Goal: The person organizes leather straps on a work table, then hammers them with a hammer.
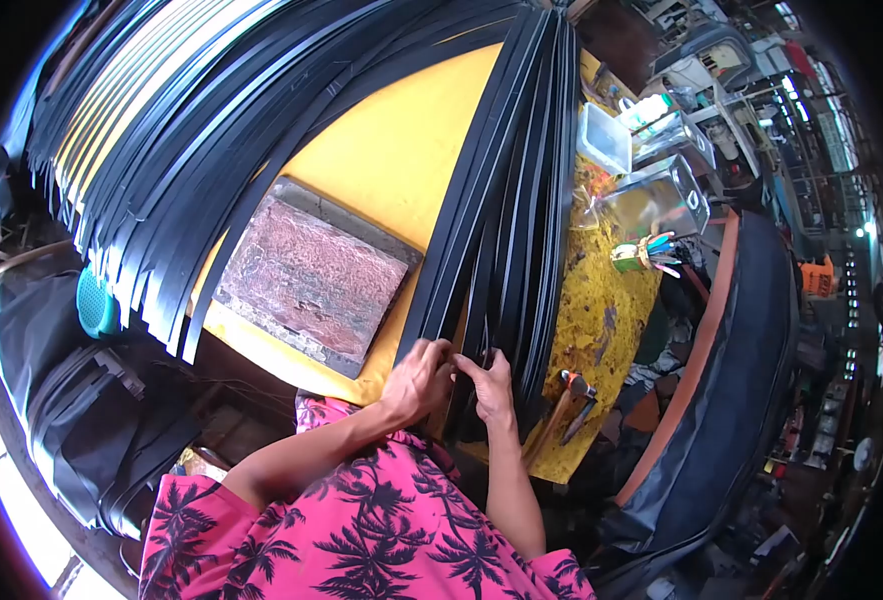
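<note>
Long black strips [506, 190] hang in a bundle over the yellow table [381, 140], their lower ends near my hands. My left hand [421, 380] is at the left edge of this bundle, its fingers curled together. Close beside it, almost touching, my right hand [490, 385] pinches at the strips with thumb and forefinger. What lies between the fingers of either hand is too small to make out. To the left of my hands, a worn reddish slab [311, 275] rests on the yellow surface.
Many more black strips [191, 150] fan out at the upper left. On the stained yellow surface at right are a hammer [561, 400], a bundle of pens [646, 252], a clear container [603, 138] and a metal tin [661, 197]. A dark padded seat [731, 380] stands farther right.
</note>
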`<move>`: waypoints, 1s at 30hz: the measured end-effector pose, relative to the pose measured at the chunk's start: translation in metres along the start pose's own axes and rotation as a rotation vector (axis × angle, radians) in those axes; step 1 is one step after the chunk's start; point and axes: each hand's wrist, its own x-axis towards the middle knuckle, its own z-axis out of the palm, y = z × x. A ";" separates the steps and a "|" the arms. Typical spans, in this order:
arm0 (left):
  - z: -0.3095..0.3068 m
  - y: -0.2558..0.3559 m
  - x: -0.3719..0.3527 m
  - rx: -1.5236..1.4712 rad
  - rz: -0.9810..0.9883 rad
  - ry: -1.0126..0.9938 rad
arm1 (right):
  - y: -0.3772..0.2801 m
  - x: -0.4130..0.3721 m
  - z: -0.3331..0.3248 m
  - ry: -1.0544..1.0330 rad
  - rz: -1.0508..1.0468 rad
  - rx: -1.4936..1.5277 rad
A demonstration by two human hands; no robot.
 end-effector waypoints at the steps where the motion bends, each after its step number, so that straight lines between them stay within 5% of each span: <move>1: -0.011 0.006 0.003 0.176 -0.028 -0.003 | 0.000 0.001 0.000 -0.013 0.025 0.000; 5: -0.009 -0.027 0.000 0.156 -0.173 -0.116 | 0.003 0.002 0.004 0.013 0.013 -0.060; 9: 0.004 -0.024 0.000 0.209 -0.019 -0.015 | 0.004 0.001 0.004 0.050 -0.033 -0.090; 10: 0.006 -0.020 0.002 0.129 -0.166 -0.076 | 0.005 0.003 0.004 0.066 -0.048 -0.104; 17: 0.015 -0.008 0.012 -0.064 -0.315 -0.187 | 0.004 0.002 -0.001 0.008 -0.023 0.011; 21: -0.009 -0.010 0.008 -0.148 -0.210 -0.211 | 0.003 0.000 -0.002 -0.023 -0.040 -0.080; 23: -0.018 -0.014 0.004 0.149 -0.093 0.002 | 0.002 -0.001 0.000 -0.030 -0.035 -0.095; 30: -0.007 -0.016 0.016 0.449 -0.204 -0.263 | 0.004 -0.003 0.000 0.085 -0.141 -0.243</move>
